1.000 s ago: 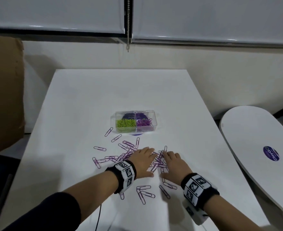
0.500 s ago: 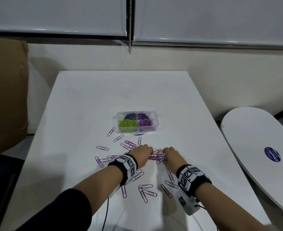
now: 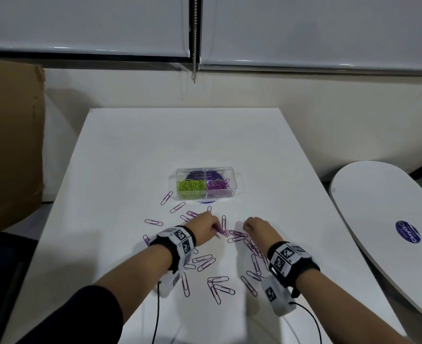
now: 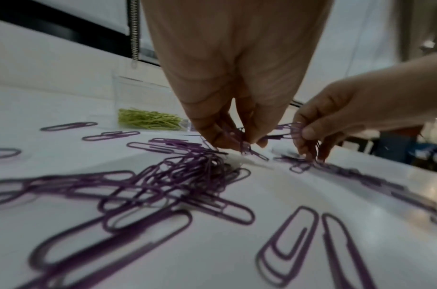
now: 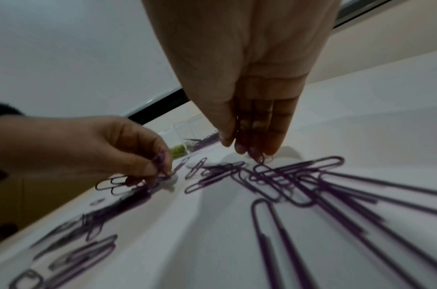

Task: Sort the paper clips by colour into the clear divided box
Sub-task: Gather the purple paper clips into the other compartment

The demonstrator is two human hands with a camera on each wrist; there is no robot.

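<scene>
The clear divided box (image 3: 231,171) stands mid-table, green clips (image 3: 191,186) in its left cell, purple clips (image 3: 218,186) in its right. Several purple paper clips (image 3: 219,288) lie scattered in front of it. My left hand (image 3: 206,225) pinches a bunch of purple clips (image 4: 235,135) with curled fingers just above the table. My right hand (image 3: 255,227) pinches purple clips (image 5: 257,155) between thumb and fingertips, as the left wrist view also shows (image 4: 296,130). A tangled purple pile (image 4: 195,172) lies behind my left hand.
The white table (image 3: 155,150) has bare surface behind the box. A second white round-ended table (image 3: 378,199) with a blue sticker stands to the right. A brown cardboard panel (image 3: 8,135) leans at the left. Cables trail from both wrist cameras.
Both hands lay flat on the clip pile a second ago; they have since curled their fingers, gathered purple clips and drawn slightly apart.
</scene>
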